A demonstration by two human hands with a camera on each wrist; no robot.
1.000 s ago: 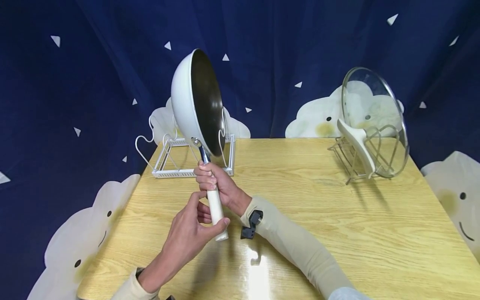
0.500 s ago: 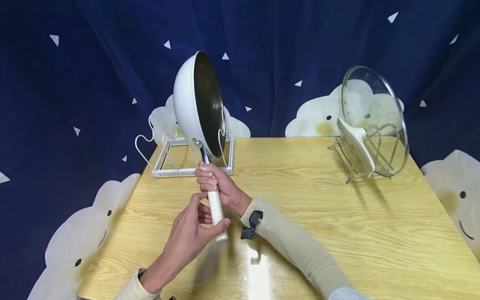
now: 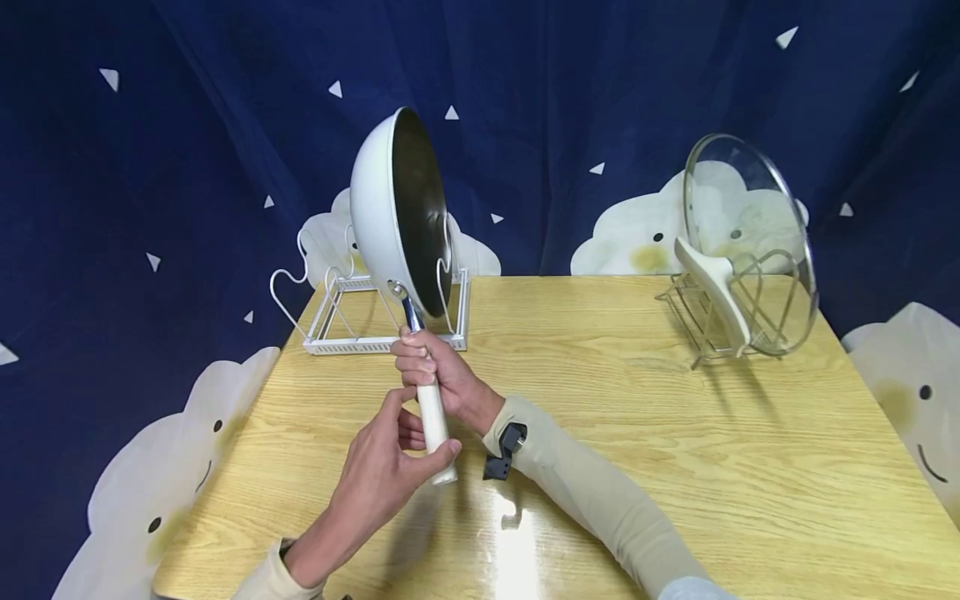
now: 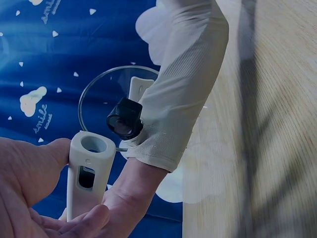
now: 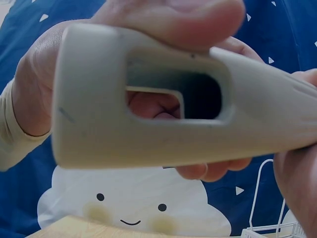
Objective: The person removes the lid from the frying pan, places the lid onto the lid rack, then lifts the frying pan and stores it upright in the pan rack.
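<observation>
A wok (image 3: 371, 200), white outside and dark inside, stands on its side in the head view, its opening turned right. My right hand (image 3: 442, 367) grips its white handle (image 3: 432, 417) close to the metal neck. Lower down, my left hand (image 3: 378, 458) pinches the handle near its end between thumb and fingers. The right wrist view shows that thumb on top of the slotted handle end (image 5: 89, 124) and fingertips below. A white wire rack (image 3: 382, 344) lies behind the hands; its right wires cross in front of the wok's dark inside. The wok's underside is hidden.
At the table's back right, a clear glass lid (image 3: 750, 208) with a white handle (image 3: 716, 287) leans upright in a small metal wire stand (image 3: 697, 329). A wooden table (image 3: 600, 400) extends below. A dark blue curtain (image 3: 540, 125) hangs behind it.
The wok has come down slightly and shifted a little to the right against the rack. Both hands keep their hold on the handle; rack and lid have not moved.
</observation>
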